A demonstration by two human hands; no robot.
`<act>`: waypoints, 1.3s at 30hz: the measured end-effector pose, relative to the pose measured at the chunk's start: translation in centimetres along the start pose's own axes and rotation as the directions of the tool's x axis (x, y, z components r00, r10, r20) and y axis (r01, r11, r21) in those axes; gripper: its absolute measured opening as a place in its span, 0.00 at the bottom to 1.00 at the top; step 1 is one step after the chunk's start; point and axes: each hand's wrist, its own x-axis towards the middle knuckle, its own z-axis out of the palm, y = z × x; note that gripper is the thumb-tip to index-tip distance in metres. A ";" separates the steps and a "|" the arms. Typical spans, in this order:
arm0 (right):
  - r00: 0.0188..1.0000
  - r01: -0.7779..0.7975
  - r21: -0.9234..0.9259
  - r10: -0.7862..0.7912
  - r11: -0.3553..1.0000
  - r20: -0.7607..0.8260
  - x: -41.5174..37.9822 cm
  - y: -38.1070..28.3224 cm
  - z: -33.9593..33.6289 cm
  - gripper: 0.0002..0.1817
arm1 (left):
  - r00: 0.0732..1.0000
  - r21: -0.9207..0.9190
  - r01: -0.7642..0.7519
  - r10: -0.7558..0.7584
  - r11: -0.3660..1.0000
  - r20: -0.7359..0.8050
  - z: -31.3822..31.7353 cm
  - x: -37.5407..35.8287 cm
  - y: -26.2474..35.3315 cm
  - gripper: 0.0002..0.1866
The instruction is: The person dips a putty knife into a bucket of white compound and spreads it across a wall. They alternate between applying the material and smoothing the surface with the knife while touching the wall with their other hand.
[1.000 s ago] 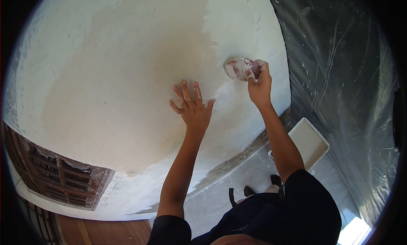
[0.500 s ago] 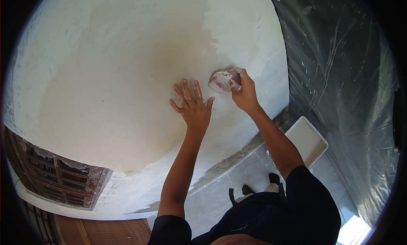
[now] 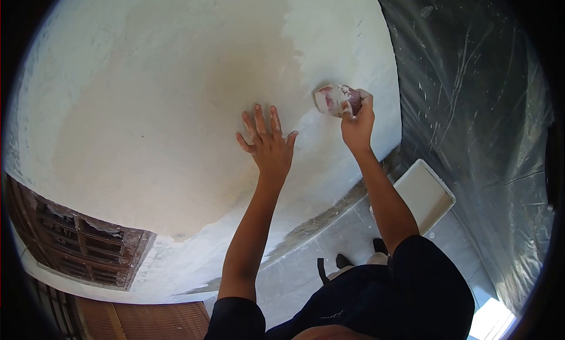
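My left hand (image 3: pixel 271 144) rests with fingers spread against the plastered wall (image 3: pixel 176 104), white residue on its fingertips. To its right, my right hand (image 3: pixel 358 121) grips a flat reddish-purple piece smeared with white (image 3: pixel 334 98). Its exact kind cannot be made out. The thumb lies on the near face and the other fingers wrap behind the right edge. Its left edge is at or against the wall, close to the boundary between a beige damp-looking patch and a paler area.
A shallow white tray (image 3: pixel 425 196) with pale contents sits on the grey tiled floor (image 3: pixel 347 234) at lower right. Dark plastic sheeting (image 3: pixel 465 93) hangs along the right. A brown wooden window frame (image 3: pixel 82 240) lies at lower left.
My right hand has shifted to the right and slightly upward along the wall, carrying the reddish piece farther from my left hand. The left hand has barely moved.
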 end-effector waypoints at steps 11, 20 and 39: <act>0.989 0.057 0.011 -0.058 0.998 0.139 -1.4 -0.9 0.8 0.19 | 1.000 0.020 -0.020 0.020 1.000 0.003 0.1 0.0 0.1 0.54; 0.995 0.008 0.050 -0.003 0.999 -0.103 2.1 -2.2 0.8 0.18 | 1.000 0.018 -0.003 0.003 1.000 0.010 0.0 0.0 0.2 0.54; 0.992 0.039 -0.025 -0.042 0.999 -0.117 3.5 -1.4 0.6 0.19 | 1.000 0.002 0.007 -0.007 1.000 0.017 0.1 -0.1 0.1 0.53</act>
